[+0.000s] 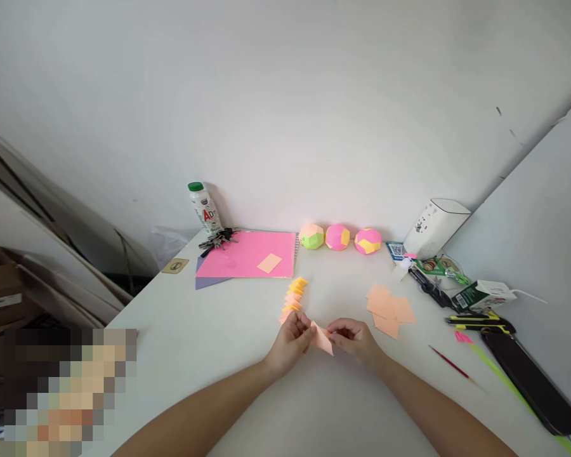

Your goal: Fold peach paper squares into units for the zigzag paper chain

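My left hand (292, 339) and my right hand (354, 338) meet low over the white table (185, 343), both pinching a small folded peach paper piece (322, 338) between them. Just beyond the left hand lies a row of several folded orange and peach paper units (294, 297). To the right of the right hand lie loose peach paper squares (390, 309). Three folded paper balls (339, 237) in pink, yellow and green stand in a line against the wall.
A pink sheet pad (247, 254) with one peach square on it lies at the back, with keys (217, 239) and a bottle (203, 208) beside it. A white box (435, 226), cutters (478, 320), pens and a dark tray (533, 381) crowd the right side.
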The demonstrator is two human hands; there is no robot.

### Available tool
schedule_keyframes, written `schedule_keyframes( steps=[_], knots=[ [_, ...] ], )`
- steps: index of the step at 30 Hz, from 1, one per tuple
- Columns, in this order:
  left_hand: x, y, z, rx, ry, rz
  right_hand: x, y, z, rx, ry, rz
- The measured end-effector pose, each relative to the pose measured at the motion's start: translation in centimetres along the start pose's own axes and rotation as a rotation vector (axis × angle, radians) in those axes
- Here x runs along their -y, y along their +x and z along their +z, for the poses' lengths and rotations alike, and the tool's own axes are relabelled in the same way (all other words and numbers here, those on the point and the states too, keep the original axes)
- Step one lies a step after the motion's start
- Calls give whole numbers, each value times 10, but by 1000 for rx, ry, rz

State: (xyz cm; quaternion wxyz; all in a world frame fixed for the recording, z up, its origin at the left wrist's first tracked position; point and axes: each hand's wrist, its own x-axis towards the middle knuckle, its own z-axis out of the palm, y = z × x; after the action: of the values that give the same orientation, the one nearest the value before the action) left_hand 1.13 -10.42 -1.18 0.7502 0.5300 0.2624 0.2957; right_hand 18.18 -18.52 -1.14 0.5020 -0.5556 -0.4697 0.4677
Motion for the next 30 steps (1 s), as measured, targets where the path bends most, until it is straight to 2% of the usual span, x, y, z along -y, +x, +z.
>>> schedule_keyframes(
  steps=[6, 12, 20, 30],
  knots=[
    [1, -4, -2, 50, 166, 117, -4, 0, -2, 15, -32, -3],
    [4, -4, -6, 99, 266, 168, -2, -1, -2, 34, -6, -17],
    [6, -4, -7, 175, 335, 177, -8, 2, -3, 1, 5, -24],
    [11, -1, -10, 162, 297, 235, -5, 1, -3, 10, 7, -22]
  ],
)
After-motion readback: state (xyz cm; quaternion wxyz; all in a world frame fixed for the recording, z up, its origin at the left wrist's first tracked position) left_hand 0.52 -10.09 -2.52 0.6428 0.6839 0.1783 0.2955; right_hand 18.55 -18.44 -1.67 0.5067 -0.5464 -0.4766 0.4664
